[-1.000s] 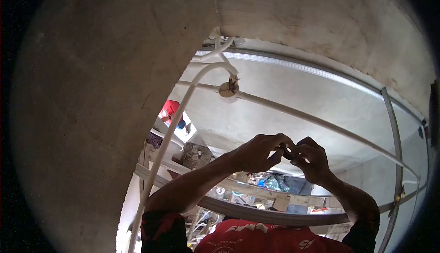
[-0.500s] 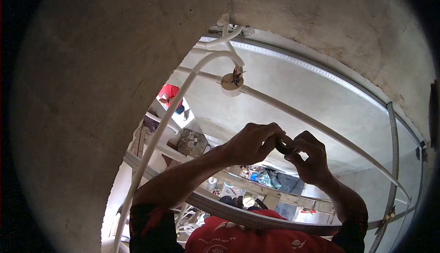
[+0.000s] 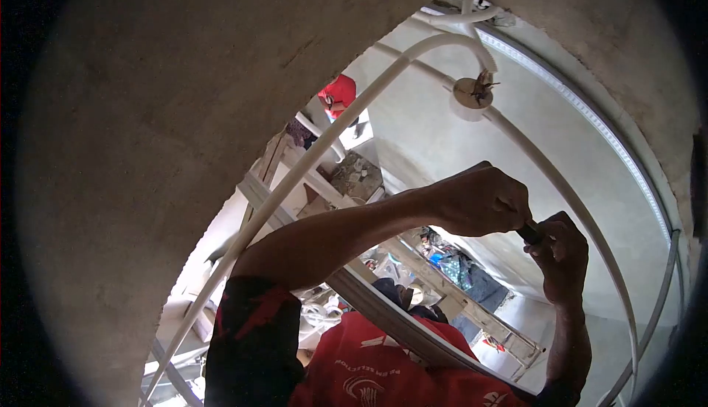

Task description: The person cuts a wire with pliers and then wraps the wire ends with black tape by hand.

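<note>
My left hand (image 3: 483,200) reaches across from the left with its fingers curled and pinched. Facing it, my right hand (image 3: 562,252) is bent upward, its fingers closed. Between them is a small dark roll (image 3: 529,232), which looks like black tape; both hands grip it, and the fingers hide part of it. Above the hands, apart from them, is a round white junction box (image 3: 469,104) with loose wire ends (image 3: 483,86) sticking out. A white conduit pipe (image 3: 549,160) runs from the box down past my right hand.
Another white conduit (image 3: 295,178) curves down at the left, beside a rough concrete edge. A metal channel (image 3: 391,333) crosses in front of my red shirt. Far below lie several bags and boards (image 3: 453,267). A person in red (image 3: 339,93) stands farther off.
The view has tilted, and both hands appear farther right. The dark roll has turned from showing its ring shape to edge-on, still between both hands.
</note>
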{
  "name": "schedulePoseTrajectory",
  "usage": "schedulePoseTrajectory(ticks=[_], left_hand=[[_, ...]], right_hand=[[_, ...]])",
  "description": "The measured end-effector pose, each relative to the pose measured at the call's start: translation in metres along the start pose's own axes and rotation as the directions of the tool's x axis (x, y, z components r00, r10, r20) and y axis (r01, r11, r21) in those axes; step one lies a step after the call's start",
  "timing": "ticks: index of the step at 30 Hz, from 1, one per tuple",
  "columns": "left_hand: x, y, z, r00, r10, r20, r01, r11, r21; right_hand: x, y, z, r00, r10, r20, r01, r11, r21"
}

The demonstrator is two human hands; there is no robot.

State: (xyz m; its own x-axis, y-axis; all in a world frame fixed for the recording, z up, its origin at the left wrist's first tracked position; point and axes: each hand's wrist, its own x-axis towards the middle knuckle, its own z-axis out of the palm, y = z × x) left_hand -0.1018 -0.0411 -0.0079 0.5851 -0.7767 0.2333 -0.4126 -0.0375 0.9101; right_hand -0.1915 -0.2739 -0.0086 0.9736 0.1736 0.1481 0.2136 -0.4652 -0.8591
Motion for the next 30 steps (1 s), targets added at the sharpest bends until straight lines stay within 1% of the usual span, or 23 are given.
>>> schedulePoseTrajectory(ticks=[2, 4, 6, 7, 9, 11, 12, 13, 14, 17, 19, 20, 22, 24, 27, 30], left_hand=[[0.000, -0.005, 0.004, 0.999, 0.032, -0.033, -0.033, 0.999, -0.007], [0.001, -0.006, 0.005, 0.997, 0.051, -0.057, -0.051, 0.999, 0.002], [0.001, -0.008, 0.005, 0.995, 0.069, -0.077, -0.068, 0.998, 0.007], [0.001, -0.008, 0.005, 0.991, 0.092, -0.099, -0.092, 0.996, 0.003], [0.001, -0.011, 0.007, 0.987, 0.107, -0.121, -0.109, 0.994, -0.010], [0.001, -0.012, 0.008, 0.985, 0.043, -0.168, -0.042, 0.999, 0.009], [0.001, -0.013, 0.008, 0.987, 0.035, -0.160, -0.036, 0.999, -0.002], [0.001, -0.015, 0.009, 0.985, 0.038, -0.170, -0.036, 0.999, 0.017], [0.000, -0.018, 0.010, 0.984, 0.039, -0.175, -0.033, 0.999, 0.035], [0.002, -0.021, 0.006, 0.993, -0.001, -0.114, 0.006, 0.999, 0.042], [0.002, -0.021, 0.009, 0.994, -0.037, -0.101, 0.039, 0.999, 0.023], [0.003, -0.020, 0.009, 0.993, -0.049, -0.107, 0.053, 0.998, 0.036], [0.001, -0.020, 0.009, 0.991, -0.075, -0.107, 0.081, 0.996, 0.047], [0.002, -0.021, 0.009, 0.989, -0.121, -0.083, 0.126, 0.991, 0.053], [0.001, -0.023, 0.011, 0.984, -0.160, -0.082, 0.162, 0.987, 0.020], [0.000, -0.023, 0.011, 0.982, -0.164, -0.094, 0.165, 0.986, 0.003]], right_hand=[[0.000, 0.003, 0.002, 0.999, -0.033, -0.020, 0.033, 0.999, 0.019], [0.001, 0.004, 0.005, 1.000, -0.009, -0.030, 0.010, 0.999, 0.030], [0.002, 0.007, 0.007, 0.992, -0.100, -0.079, 0.097, 0.995, -0.038], [0.002, 0.008, 0.008, 0.992, -0.097, -0.076, 0.094, 0.995, -0.037], [0.002, 0.011, 0.010, 0.983, -0.164, -0.087, 0.155, 0.982, -0.110], [0.003, 0.011, 0.010, 0.985, -0.154, -0.083, 0.142, 0.981, -0.134], [0.003, 0.011, 0.011, 0.985, -0.151, -0.082, 0.136, 0.978, -0.158], [0.002, 0.011, 0.011, 0.987, -0.134, -0.090, 0.123, 0.985, -0.123], [0.000, 0.015, 0.012, 0.989, -0.099, -0.109, 0.083, 0.986, -0.142], [-0.001, 0.021, 0.014, 0.992, -0.050, -0.120, 0.038, 0.995, -0.096], [-0.003, 0.025, 0.014, 0.994, 0.003, -0.105, 0.001, 0.999, 0.038], [-0.003, 0.028, 0.013, 0.994, 0.015, -0.105, -0.011, 0.999, 0.042], [-0.005, 0.034, 0.013, 0.996, -0.011, -0.093, 0.017, 0.998, 0.067], [-0.004, 0.031, 0.014, 0.996, -0.002, -0.092, 0.009, 0.997, 0.072], [-0.004, 0.031, 0.014, 0.995, -0.012, -0.098, 0.019, 0.997, 0.069], [-0.004, 0.031, 0.016, 0.994, -0.029, -0.104, 0.036, 0.998, 0.060]])
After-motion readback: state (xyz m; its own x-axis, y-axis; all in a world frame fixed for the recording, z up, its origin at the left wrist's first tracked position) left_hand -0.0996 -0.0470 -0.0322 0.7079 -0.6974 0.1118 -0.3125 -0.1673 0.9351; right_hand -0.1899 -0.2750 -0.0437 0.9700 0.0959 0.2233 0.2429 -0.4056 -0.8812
